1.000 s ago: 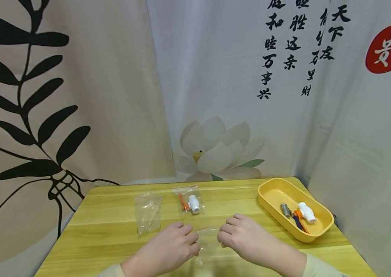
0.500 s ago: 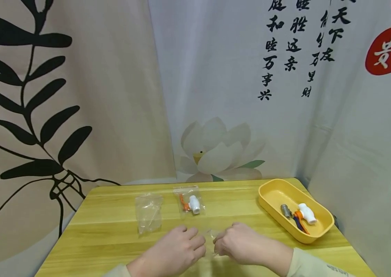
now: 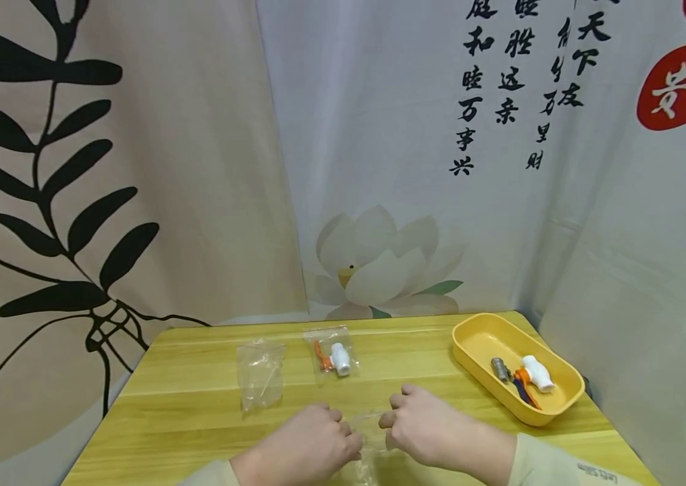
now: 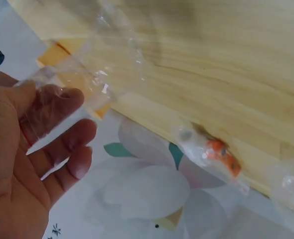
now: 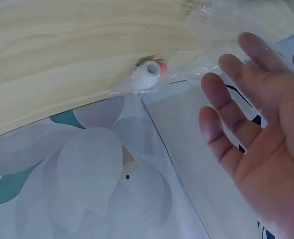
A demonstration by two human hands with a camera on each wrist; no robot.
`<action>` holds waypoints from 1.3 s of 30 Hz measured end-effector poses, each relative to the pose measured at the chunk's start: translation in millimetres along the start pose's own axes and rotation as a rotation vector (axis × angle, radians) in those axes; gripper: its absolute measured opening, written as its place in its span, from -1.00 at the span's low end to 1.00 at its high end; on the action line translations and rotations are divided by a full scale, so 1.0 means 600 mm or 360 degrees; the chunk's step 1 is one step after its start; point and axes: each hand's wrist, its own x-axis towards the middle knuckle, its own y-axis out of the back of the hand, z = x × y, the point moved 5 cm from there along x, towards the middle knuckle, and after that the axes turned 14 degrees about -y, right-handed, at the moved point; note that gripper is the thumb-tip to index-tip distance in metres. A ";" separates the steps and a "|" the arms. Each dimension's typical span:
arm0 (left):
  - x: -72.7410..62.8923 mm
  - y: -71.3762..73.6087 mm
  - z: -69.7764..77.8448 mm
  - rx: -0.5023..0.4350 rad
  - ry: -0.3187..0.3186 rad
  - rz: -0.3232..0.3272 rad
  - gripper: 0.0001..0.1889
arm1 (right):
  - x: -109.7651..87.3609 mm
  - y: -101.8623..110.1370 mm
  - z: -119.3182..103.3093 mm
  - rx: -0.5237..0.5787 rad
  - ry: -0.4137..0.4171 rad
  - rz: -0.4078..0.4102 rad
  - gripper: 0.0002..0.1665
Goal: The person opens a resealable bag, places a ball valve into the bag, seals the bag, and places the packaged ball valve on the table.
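Note:
A thin clear plastic bag [image 3: 368, 432] stretches between my two hands low on the table, hanging toward the front. My left hand [image 3: 306, 445] pinches its left edge between thumb and forefinger; in the left wrist view the film [image 4: 104, 74] spreads out from those fingertips. At the opposite edge, my right hand [image 3: 431, 428] holds the film with its fingertips, though the exact pinch is hard to see. In the right wrist view its other fingers [image 5: 219, 94] are loosely bent, with the see-through film [image 5: 231, 22] beyond them. No part is visible inside this bag.
Behind my hands lies a sealed clear bag [image 3: 332, 352] with a white fitting and an orange piece. Left of it is another clear bag [image 3: 260, 374]. A yellow tray [image 3: 470, 364] at the right holds a white fitting, a grey cylinder and orange and dark-blue pieces.
The bag was bunched at my right hand half a second ago and is now spread between both hands. My right hand has shifted slightly up and right.

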 end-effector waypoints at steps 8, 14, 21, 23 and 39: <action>0.005 -0.003 0.004 0.0095 -0.0029 0.0013 -0.70 | -0.001 0.004 0.001 0.0244 -0.0109 -0.0087 -0.87; 0.008 -0.003 0.004 0.0145 -0.0051 0.0047 -0.70 | 0.002 0.005 0.001 0.0105 -0.0064 0.0074 -0.91; 0.001 -0.006 -0.005 0.0017 0.0023 0.0041 -0.86 | -0.003 -0.008 0.015 0.0108 -0.0108 -0.0028 -0.76; 0.000 -0.008 -0.008 -0.0015 0.0041 0.0041 -0.88 | -0.003 -0.011 0.017 0.0145 -0.0099 -0.0028 -0.71; -0.003 -0.007 0.002 0.0041 -0.0068 0.0172 -0.87 | 0.000 -0.010 0.023 0.0337 -0.0128 -0.0104 -0.76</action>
